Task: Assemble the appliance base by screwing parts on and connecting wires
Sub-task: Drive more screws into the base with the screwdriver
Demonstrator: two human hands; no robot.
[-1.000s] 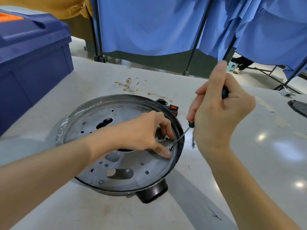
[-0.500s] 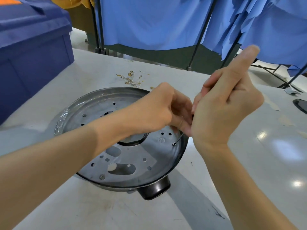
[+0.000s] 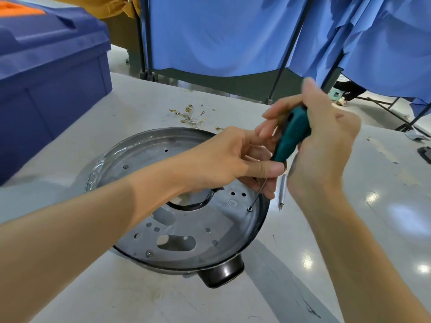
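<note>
The round metal appliance base point(image 3: 186, 250) lies upside down on the table, its plate pierced with several holes and a black foot at the near edge. My right hand point(image 3: 324, 145) grips the teal handle of a screwdriver point(image 3: 291, 138). The thin shaft slants down to a screw point(image 3: 250, 209) near the plate's right rim. My left hand point(image 3: 231, 159) reaches over the plate and pinches the shaft just below the handle.
A loose screwdriver bit point(image 3: 282, 192) lies on the table right of the base. Small gold wire terminals point(image 3: 191, 116) are scattered behind it. A big blue bin point(image 3: 46, 73) stands at the left. Blue curtains point(image 3: 221, 31) on stands hang behind the table.
My left hand lifted off the plate beside the screw and went up to the screwdriver shaft. My right hand turned on the handle, so the teal grip now shows.
</note>
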